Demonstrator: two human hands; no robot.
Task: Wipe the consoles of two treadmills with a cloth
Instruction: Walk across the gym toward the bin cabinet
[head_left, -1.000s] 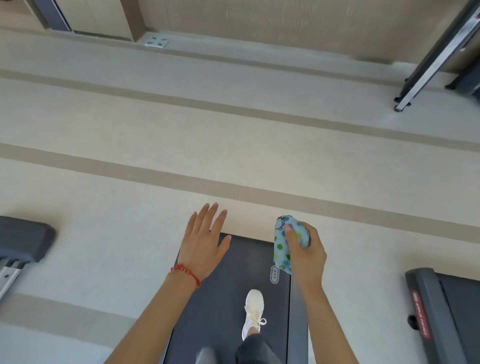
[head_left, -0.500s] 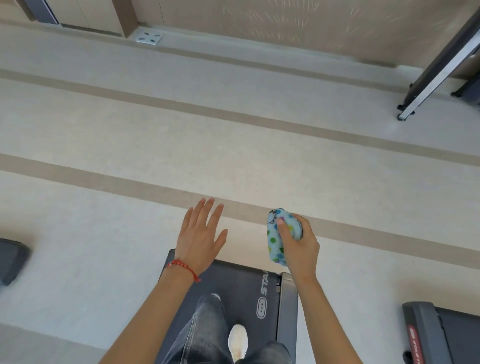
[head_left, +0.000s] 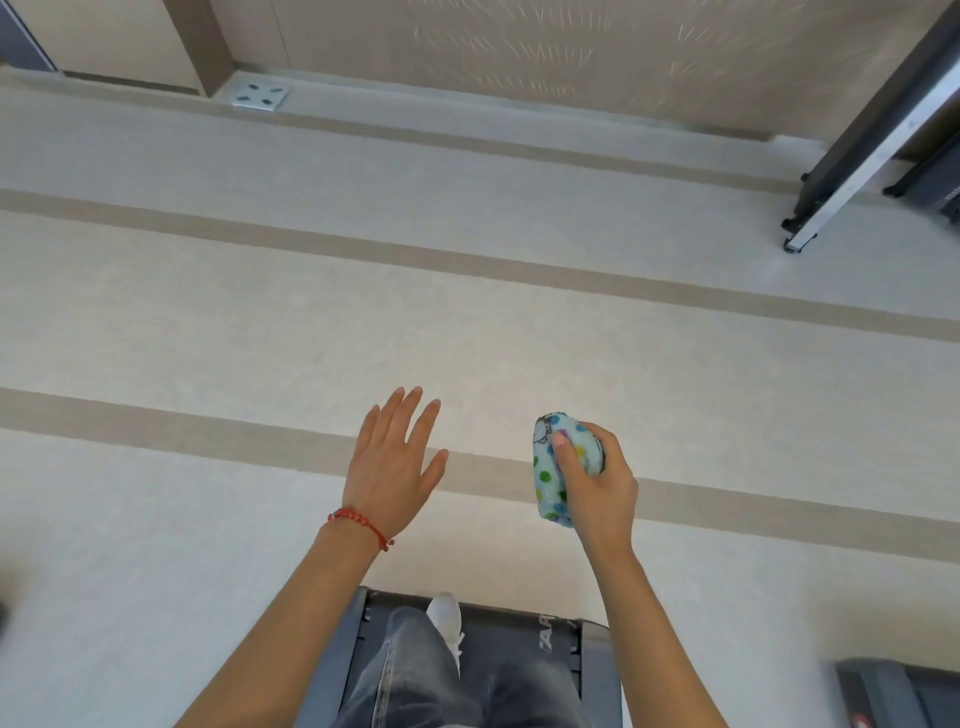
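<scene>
Cloth (head_left: 558, 470): soft terry-like fabric, pale blue with coloured dots, matt, bunched. Floor (head_left: 260, 312): smooth matt sheet covering, cream, faintly grained, with tan bands. Treadmill deck (head_left: 511, 642): dark matt belt, rubbery look, grey plastic side rails. Bracelet (head_left: 361, 525): red beaded cord. Trousers (head_left: 415, 680): grey denim. Shoe (head_left: 447, 618): white, smooth. Leaning frame (head_left: 872, 150): brushed silver metal beside black panel. Wall (head_left: 519, 52): beige, wood-grain finish, slight sheen.
</scene>
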